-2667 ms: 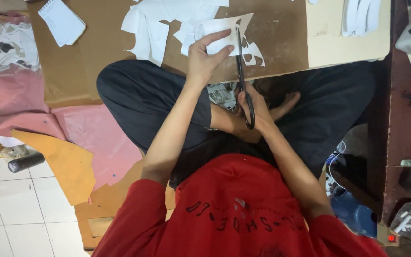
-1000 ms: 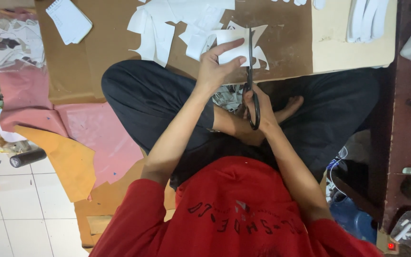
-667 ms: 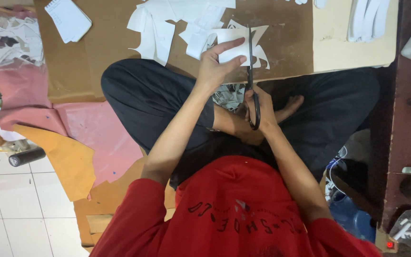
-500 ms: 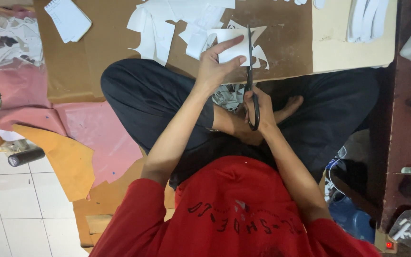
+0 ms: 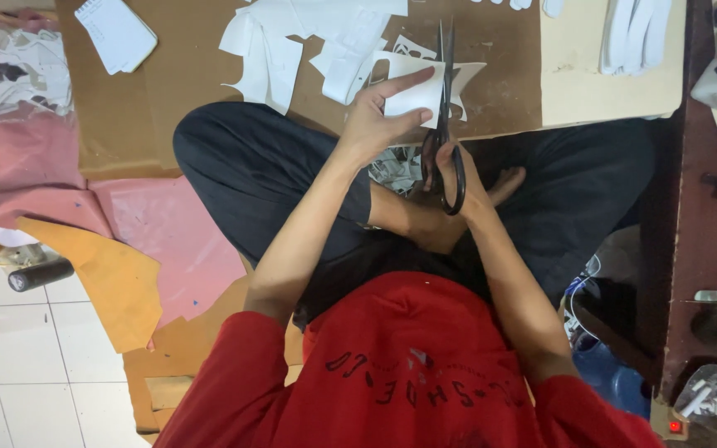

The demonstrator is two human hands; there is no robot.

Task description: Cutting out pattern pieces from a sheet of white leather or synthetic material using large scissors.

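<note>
- We sit cross-legged on a floor of white tiles [image 5: 18, 390], with a brown cardboard sheet [image 5: 184, 75] spread on the far side and pink sheets [image 5: 168, 241] on the left.
- Our left hand [image 5: 375, 124] is clamped on a white paper piece [image 5: 412, 87], thumb and forefinger pinching it above the lap, at the near edge of the cardboard.
- Our right hand [image 5: 466, 178] is closed through the loops of black scissors [image 5: 444, 116], blades pointing far and nearly together along the paper's right edge.
- Against the views just before, the blades have swung from a slant to upright and stayed there; we judge the cut to be running along that edge.
- White offcuts [image 5: 292, 41] lie scattered on the cardboard, far and left of the hands.
</note>
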